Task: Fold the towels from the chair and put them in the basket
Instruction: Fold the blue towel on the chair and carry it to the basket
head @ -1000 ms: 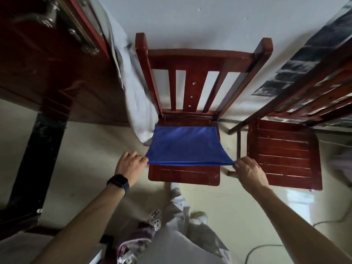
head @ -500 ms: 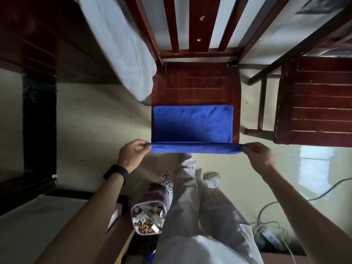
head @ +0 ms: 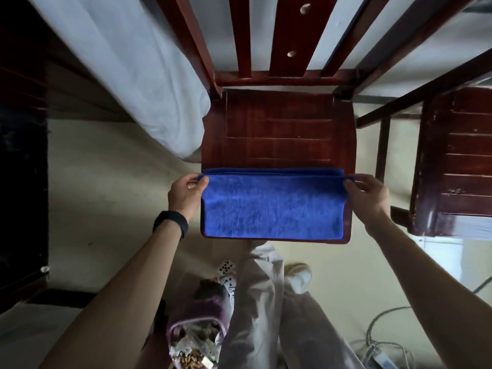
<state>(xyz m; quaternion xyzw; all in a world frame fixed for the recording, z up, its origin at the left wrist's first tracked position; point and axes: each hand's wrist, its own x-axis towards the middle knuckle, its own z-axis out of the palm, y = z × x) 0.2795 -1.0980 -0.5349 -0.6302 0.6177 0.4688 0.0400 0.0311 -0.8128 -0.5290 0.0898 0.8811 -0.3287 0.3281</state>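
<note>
A blue towel (head: 271, 206) lies folded over on the front half of the red wooden chair's seat (head: 277, 129). Its far edge shows stacked layers. My left hand (head: 186, 194) pinches the towel's far left corner, and a black band sits on that wrist. My right hand (head: 366, 194) pinches the far right corner. Both hands rest at the seat's side edges. No basket is in view.
A white cloth (head: 138, 70) hangs down at the left of the chair. A second wooden chair (head: 458, 161) stands to the right. A small purple container (head: 197, 339) of odds and ends sits by my legs. Cables (head: 383, 344) lie on the floor at lower right.
My hands have carried the towel's near edge forward over the rest, so it now lies doubled on the seat's front. The view has moved closer to the chair.
</note>
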